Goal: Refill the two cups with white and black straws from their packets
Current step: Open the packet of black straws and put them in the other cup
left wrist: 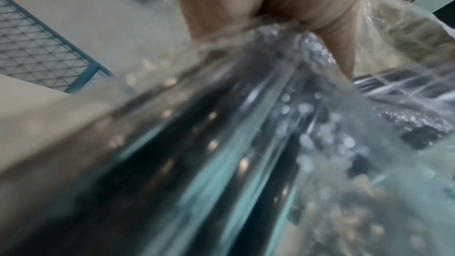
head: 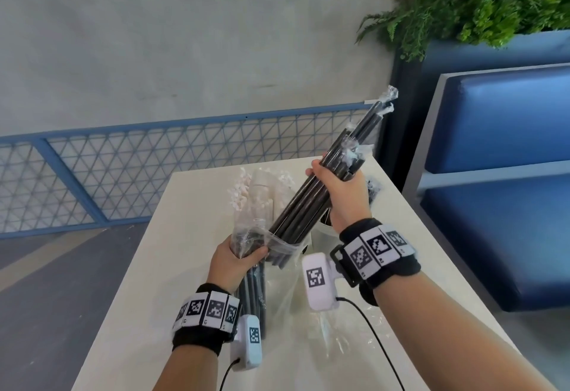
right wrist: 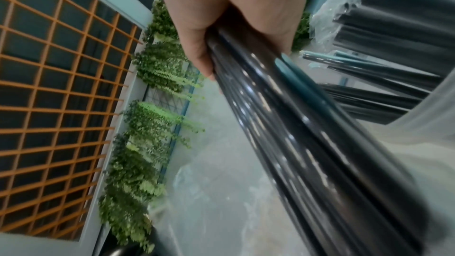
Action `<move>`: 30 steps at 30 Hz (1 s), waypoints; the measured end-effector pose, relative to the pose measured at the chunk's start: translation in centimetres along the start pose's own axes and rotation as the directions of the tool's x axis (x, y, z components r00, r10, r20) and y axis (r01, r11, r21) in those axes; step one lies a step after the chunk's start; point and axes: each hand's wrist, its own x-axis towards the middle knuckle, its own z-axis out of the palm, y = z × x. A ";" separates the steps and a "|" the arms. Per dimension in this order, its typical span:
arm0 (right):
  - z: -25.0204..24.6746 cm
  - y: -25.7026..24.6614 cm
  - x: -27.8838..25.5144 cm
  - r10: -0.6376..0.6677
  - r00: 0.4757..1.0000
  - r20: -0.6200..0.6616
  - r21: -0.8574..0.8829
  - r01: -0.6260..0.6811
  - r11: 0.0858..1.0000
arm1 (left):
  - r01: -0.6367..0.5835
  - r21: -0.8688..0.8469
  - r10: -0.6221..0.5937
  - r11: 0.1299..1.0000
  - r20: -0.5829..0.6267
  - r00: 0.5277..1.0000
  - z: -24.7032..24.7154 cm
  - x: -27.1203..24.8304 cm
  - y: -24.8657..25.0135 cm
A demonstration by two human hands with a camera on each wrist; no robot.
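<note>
Right hand [head: 334, 188] wrapped round a bundle of black straws [head: 311, 196], fingers clamped at about mid-length. Long axis slanting from low-left up to the far right, wrapped tips high over the counter's [head: 172, 267] far right corner, lower ends still inside the mouth of the clear packet [head: 277, 244]. Left hand [head: 236, 255] below, fingers clenched on that packet's neck, more black straws hanging in it underneath. Judged: withdrawal along the slant, up and right, away from the left hand. White cup [head: 324, 238], mostly hidden, just under the right wrist, so nearer the right hand. White straws [head: 256, 196] standing behind, toward the far edge.
</note>
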 end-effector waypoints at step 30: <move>-2.8 -0.8 4.3 -0.470 0.883 0.006 -0.498 0.410 0.764 | 0.037 -0.048 -0.040 0.998 -0.049 0.998 0.1 -0.3 0.0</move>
